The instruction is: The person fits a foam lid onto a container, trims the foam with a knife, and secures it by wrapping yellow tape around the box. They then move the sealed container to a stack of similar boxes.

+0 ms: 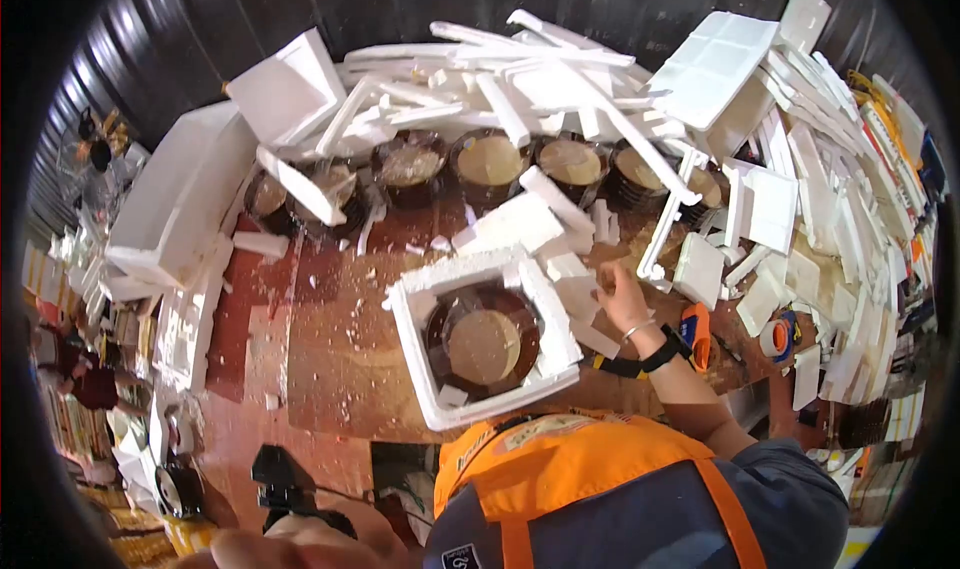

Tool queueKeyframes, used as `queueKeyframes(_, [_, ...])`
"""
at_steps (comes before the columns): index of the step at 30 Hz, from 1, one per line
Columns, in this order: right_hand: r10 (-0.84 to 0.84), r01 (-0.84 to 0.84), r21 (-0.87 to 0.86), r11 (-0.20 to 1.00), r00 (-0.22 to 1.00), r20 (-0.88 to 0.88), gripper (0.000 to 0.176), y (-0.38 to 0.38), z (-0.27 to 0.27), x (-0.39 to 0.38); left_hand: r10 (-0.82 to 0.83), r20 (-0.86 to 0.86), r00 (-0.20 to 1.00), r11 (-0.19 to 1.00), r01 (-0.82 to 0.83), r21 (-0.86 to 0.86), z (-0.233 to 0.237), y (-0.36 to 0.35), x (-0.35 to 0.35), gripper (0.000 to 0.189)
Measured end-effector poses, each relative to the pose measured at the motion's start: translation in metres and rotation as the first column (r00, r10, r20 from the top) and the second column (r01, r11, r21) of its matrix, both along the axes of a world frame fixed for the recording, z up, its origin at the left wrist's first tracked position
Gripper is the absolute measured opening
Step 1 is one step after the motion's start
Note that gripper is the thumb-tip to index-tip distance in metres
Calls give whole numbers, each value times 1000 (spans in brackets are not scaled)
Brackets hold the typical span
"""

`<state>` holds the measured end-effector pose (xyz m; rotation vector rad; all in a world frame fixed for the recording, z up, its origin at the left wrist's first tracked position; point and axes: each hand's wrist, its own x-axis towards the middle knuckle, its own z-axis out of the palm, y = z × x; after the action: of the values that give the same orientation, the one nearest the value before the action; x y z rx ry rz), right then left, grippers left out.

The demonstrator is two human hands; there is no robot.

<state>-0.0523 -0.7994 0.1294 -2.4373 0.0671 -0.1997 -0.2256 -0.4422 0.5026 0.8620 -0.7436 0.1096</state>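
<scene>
A white foam box (415,359) stands on the reddish-brown work surface in front of me. Inside it is a round, dark, glossy-sided vessel (440,319) with a beige centre. My right hand (622,297) is to the right of the box, beside a loose white foam piece (575,291); its fingers are partly bent and apart, with nothing visible between them. It wears a bracelet and a dark wrist strap. At the bottom left, close to the camera, is what looks like my left hand (290,541), near a black device (285,484). Its fingers cannot be made out.
Several similar round vessels (490,159) stand in a row behind the box. Broken foam strips and slabs (540,79) are heaped beyond them and on the right. A large foam box (180,199) is at left. An orange-and-blue tool (697,334) and a tape roll (775,337) lie at right.
</scene>
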Motion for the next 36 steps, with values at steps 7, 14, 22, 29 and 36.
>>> queueKeyframes(7, [24, -7, 111, 994, 987, -157, 67, 10, -9, -5, 780, -90, 619, 464, -476, 747, -166, 34, 70, 50])
queueKeyframes(14, [85, -80, 154, 985, 996, -29, 56, 42, 25, 26, 778, 243, 580, 49, -441, 896, -288, 7, 105, 87])
queueKeyframes(22, [416, -445, 136, 885, 888, 196, 69, 114, 85, -5, 776, 249, 580, 20, -416, 909, -280, 4, 107, 81])
queueKeyframes(29, [405, -431, 190, 882, 900, 163, 67, 111, 85, -3, 775, 230, 588, 72, -444, 893, -287, 5, 106, 79])
queueKeyframes(36, [412, -457, 214, 863, 883, 223, 65, 110, 72, -1, 790, 201, 580, 132, -480, 867, -299, 7, 109, 79])
